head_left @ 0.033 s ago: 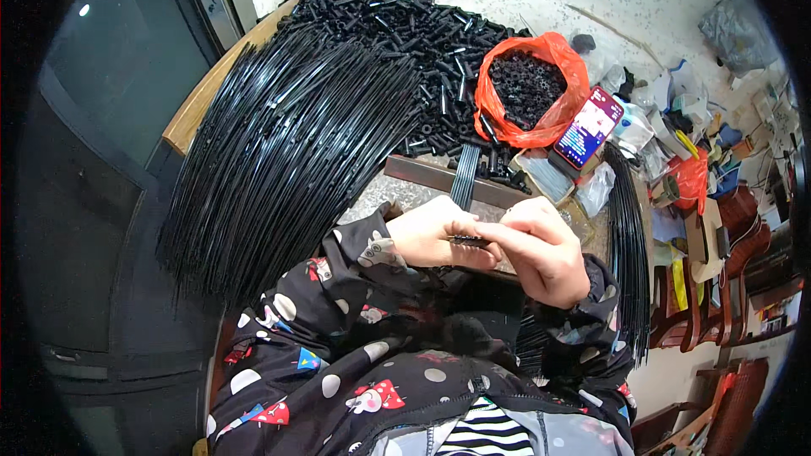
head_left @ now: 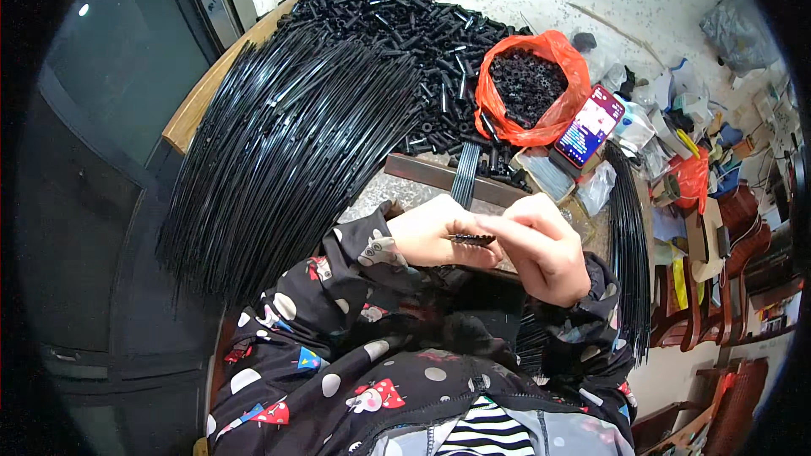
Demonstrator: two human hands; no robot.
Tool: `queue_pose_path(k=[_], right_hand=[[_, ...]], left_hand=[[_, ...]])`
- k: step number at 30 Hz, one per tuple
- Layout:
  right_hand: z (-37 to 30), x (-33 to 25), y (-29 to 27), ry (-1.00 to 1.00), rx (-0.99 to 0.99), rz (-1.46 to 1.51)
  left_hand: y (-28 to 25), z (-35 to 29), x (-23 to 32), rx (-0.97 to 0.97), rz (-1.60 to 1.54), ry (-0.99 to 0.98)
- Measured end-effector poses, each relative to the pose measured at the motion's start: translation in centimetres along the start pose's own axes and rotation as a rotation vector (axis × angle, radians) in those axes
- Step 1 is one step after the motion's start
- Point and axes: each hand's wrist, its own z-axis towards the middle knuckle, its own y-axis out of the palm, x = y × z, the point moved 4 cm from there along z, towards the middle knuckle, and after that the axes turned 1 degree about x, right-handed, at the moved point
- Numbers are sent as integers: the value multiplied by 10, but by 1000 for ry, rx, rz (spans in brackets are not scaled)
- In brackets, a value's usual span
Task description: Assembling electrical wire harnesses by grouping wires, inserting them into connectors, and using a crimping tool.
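Observation:
My left hand (head_left: 429, 232) is closed round a bundle of thin dark rods (head_left: 464, 175), whose far part sticks out beyond the fingers. The black end of the bundle (head_left: 470, 240) shows between my two hands. Close against it on the right is my right hand (head_left: 545, 246), its fingers bent and drawn together, the fingertips by the left thumb. What the right fingers pinch, if anything, is hidden. Below the hands, dark sleeves with a spotted print cover both forearms.
A big fan of long black rods (head_left: 287, 152) lies at the left. Behind it are heaped short black tubes (head_left: 372, 21). A red plastic bag (head_left: 574, 63) holds small black parts, beside a lit phone (head_left: 591, 126). More rods (head_left: 627, 245) hang at the right edge.
My right fingers have shifted slightly off the black end of the bundle, which shows more fully. My left hand stays almost in place.

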Motion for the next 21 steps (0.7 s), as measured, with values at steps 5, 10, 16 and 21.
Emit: queue_pose_path(k=[5,10,16,21], right_hand=[[8,-2,9,9,30,-52],[-4,1,3,178,87,37],[-20,-63,40,61,-212,335],[-10,-34,45,-95,-423,859]], left_hand=[[6,7,-12,45,-50,-7],[40,-10,-95,104,868,-205],[49,-5,-105,35,1032,-81],[51,-13,-106,35,983,-89]])
